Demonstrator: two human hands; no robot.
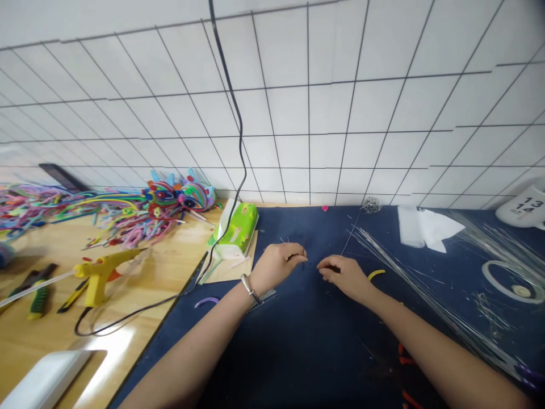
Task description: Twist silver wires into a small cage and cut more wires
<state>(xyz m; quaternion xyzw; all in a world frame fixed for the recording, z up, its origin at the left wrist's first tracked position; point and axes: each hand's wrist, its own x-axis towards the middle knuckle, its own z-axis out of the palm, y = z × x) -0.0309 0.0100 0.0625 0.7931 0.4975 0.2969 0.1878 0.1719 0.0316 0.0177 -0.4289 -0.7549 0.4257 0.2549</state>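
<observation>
Wire strands (293,244) sit pinched in my left hand (279,264) fingers, my right hand (344,274) fingers curl close beside; I judge this early, with the wire bundle (409,272) right untouched.

One yellow plastic glue gun (99,275). One green-and-white soft tissue pack (237,229). One small silvery glitter ball (372,205). One tiny pink bead (325,208). Two bare hands, left (279,262) and right (346,275). Thin silver wires (409,278) and coloured pipe cleaners (106,213): too many to count.

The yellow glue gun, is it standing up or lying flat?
Standing up. The yellow glue gun rests upright on the wooden table, nozzle pointing right, handle down.
</observation>
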